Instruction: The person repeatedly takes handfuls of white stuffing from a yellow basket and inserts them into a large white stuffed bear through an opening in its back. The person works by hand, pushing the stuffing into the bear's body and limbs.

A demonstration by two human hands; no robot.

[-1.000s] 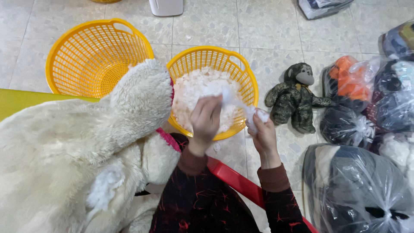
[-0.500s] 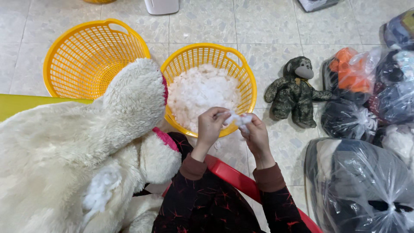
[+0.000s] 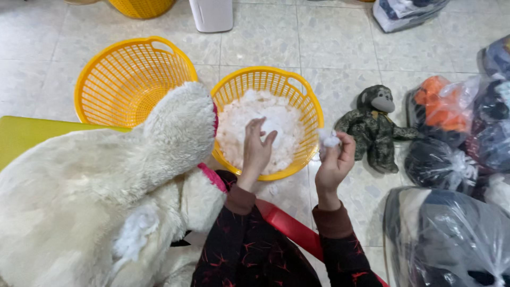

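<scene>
Stuffing (image 3: 260,127): it is lying heaped and loose in the basket, filling most of the bottom.
Basket (image 3: 313,114): this yellow one is my landmark, sitting on the tiled floor straight in front of me.
Left hand (image 3: 256,151): I am reaching over the near rim of the basket, fingers spread apart above the white heap, nothing gripped yet.
Right hand (image 3: 334,162): I am holding it just outside the basket's right rim, fingers pinched together on a small tuft (image 3: 330,140) of the same white stuff.
Doing it well, as I judge it: I am aiming to take loose, modest handfuls and tease lumps apart, keeping stray bits over the basket rather than the floor.
Big plush toy (image 3: 95,186): it is lying left of the basket, cream-coloured, partly over its left rim.
Empty basket (image 3: 127,74): it is standing to the left, behind the plush.
Toy monkey (image 3: 374,127): it is lying right of the basket, apart from it.
</scene>
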